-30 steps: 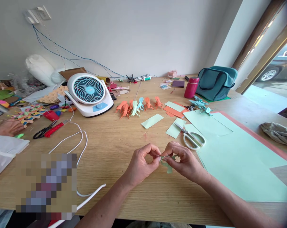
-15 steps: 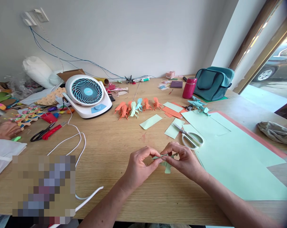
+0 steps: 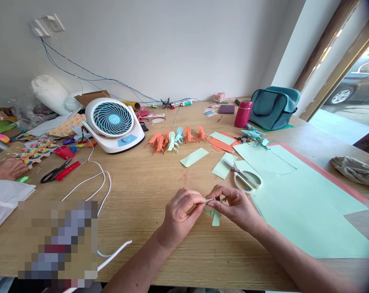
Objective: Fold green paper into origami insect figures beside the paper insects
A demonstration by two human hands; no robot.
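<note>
My left hand (image 3: 180,215) and my right hand (image 3: 236,207) meet just above the wooden table (image 3: 147,191), both pinching a small pale green folded paper figure (image 3: 214,213). The fingers of each hand are closed on its upper part, and a narrow strip of it hangs down between them. White-handled scissors (image 3: 244,177) lie just beyond my right hand. Further back stands a row of finished orange and pale green paper figures (image 3: 175,139).
Large pale green sheets (image 3: 297,199) over an orange one cover the table's right side. A white fan (image 3: 112,124) with a white cable (image 3: 92,183) stands at the left. Another person's hand (image 3: 7,169) rests at far left near red-handled cutters (image 3: 60,167). A teal bag (image 3: 274,106) and red flask (image 3: 243,112) stand behind.
My fingers have shifted their pinch on the paper figure, and the hands sit slightly lower and closer together. Nothing else on the table has moved.
</note>
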